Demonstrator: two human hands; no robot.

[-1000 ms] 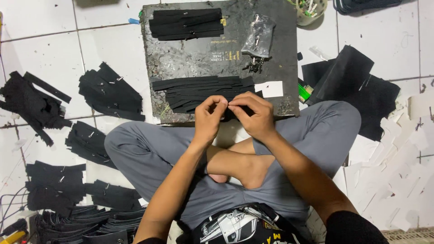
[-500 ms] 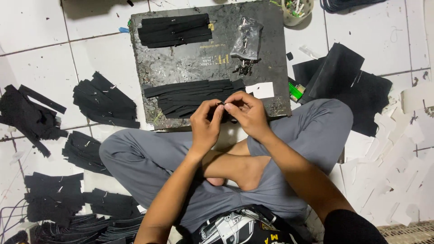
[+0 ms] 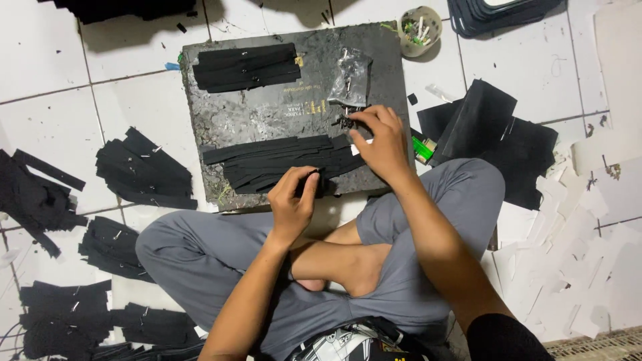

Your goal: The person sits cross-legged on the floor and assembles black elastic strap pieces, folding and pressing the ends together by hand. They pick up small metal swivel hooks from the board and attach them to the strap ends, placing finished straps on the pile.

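- Strip (image 3: 313, 184): black, narrow, held at its near end by the left hand (image 3: 292, 200), thumb and fingers pinched together on it; it sits at the front edge of the dark board (image 3: 267, 117), touching the stack of like strips (image 3: 281, 162).
- Right hand (image 3: 381, 144): fingertips closed on a small cluster of dark metal pieces (image 3: 346, 122) (too small to tell their kind), just below the clear plastic bag (image 3: 349, 83).
- Handling, as judged: strip looks thin, light and limp, likely to droop if lifted by 1 end; best pinched near the end being worked, with the rest left lying flat. Metal pieces look tiny and easily dropped; a fingertip pinch suits them.
- Second stack of strips (image 3: 246, 67): at the far left corner of the board, well apart from both hands.
- Surroundings: tiled floor (image 3: 47, 60) carrying several heaps of black strips (image 3: 144, 170) on the left, black sheets (image 3: 495, 134) and white offcuts (image 3: 575, 267) on the right, small bowl (image 3: 419, 30) of oddments beyond the board.
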